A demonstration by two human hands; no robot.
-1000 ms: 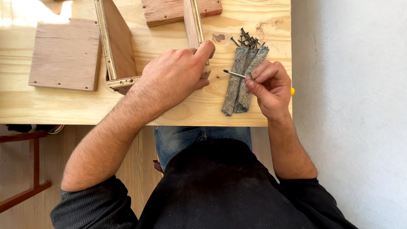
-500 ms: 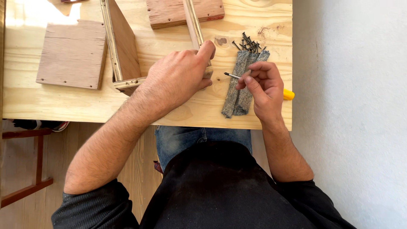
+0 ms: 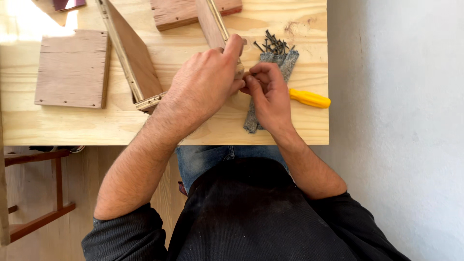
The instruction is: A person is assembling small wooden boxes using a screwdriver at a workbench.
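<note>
While left hand [image 3: 205,82] clasps wooden strip [image 3: 209,21], right hand [image 3: 268,92] pinched beside it.

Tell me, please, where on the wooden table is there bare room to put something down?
Free: the front strip of the table, between the square board and the near edge; also the right front corner below the yellow screwdriver. Crowded: the middle, where the left hand and right hand meet beside the grey cloth and screws.

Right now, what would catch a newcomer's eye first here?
Two bare hands meet mid-table: the left hand grips a narrow wooden strip, the right hand pinches close beside it. Right of them lies a yellow screwdriver handle, with dark screws heaped on grey cloth.
</note>
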